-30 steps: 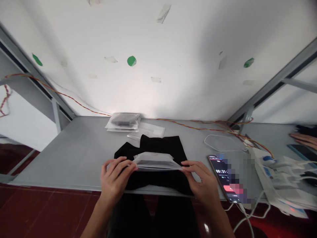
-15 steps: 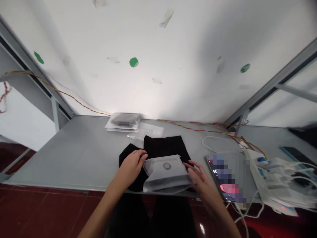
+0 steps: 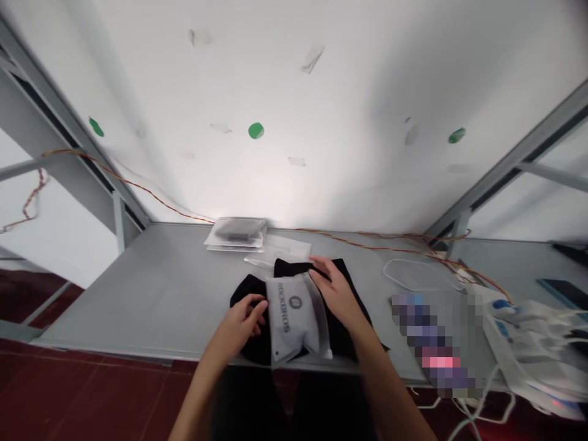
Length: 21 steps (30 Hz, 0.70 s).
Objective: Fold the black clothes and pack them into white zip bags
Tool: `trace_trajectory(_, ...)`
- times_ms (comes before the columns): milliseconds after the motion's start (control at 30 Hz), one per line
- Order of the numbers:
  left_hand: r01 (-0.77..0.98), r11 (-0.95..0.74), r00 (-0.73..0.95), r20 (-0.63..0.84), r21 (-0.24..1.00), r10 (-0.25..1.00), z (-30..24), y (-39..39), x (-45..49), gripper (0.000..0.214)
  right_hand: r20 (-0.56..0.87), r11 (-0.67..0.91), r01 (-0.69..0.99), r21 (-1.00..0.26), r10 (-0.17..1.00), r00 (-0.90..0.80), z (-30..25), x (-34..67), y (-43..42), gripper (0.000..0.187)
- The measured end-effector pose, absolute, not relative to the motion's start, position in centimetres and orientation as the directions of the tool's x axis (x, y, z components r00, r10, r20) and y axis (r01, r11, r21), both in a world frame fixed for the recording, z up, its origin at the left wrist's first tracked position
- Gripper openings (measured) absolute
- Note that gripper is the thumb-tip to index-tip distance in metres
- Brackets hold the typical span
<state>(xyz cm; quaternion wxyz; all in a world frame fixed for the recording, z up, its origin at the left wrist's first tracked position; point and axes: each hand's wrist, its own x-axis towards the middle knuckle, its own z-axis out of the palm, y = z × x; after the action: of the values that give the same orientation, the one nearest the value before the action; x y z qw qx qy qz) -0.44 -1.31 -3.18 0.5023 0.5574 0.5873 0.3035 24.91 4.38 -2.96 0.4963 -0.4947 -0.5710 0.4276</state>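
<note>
filling looks done, closure unconfirmed: frosted white pouch (image 3: 287, 318), bulging, dark lettering and round logo (image 3: 295, 302), lies on black cloth (image 3: 342, 344) near the grey table's (image 3: 160, 294) front edge, left hand (image 3: 243, 315) curled loosely beside it, right hand (image 3: 335, 291) extended at its upper right corner, can't tell whether either grips.

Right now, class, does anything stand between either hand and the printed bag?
Nothing visible does. The left hand is just left of the printed bag, the right hand at its upper right; whether either touches it is unclear. The black cloth lies under the bag, blocking neither hand.
</note>
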Motion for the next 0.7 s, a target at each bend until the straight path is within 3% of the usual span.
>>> trace_trajectory(100, 0.283, 0.272, 0.098, -0.31, 0.92, 0.946, -4.3, -2.1, -0.8, 0.056, 0.104, 0.101, 0.281, -0.954, 0.995, -0.005, -5.2, 26.7, 2.3, 0.038)
trace_trajectory(267, 0.282, 0.308, 0.153, -0.359, 0.909, 0.921, -4.5, -2.3, 0.1, 0.046, -0.173, -0.125, 0.208, -0.97, 0.957, -0.232, -5.8, 28.3, -1.0, 0.044)
trace_trajectory(567, 0.255, 0.298, 0.143, -0.341, 0.92, 0.929, -5.0, -2.0, 0.3, 0.031, -0.167, -0.167, 0.039, -0.985, 0.889, -0.426, -4.0, 25.4, -0.4, 0.057)
trace_trajectory(700, 0.245, 0.286, 0.091, -0.316, 0.926, 0.945, -4.9, -2.5, -0.4, 0.034, -0.226, -0.204, 0.104, -0.973, 0.928, -0.296, -4.9, 27.3, -0.7, 0.062)
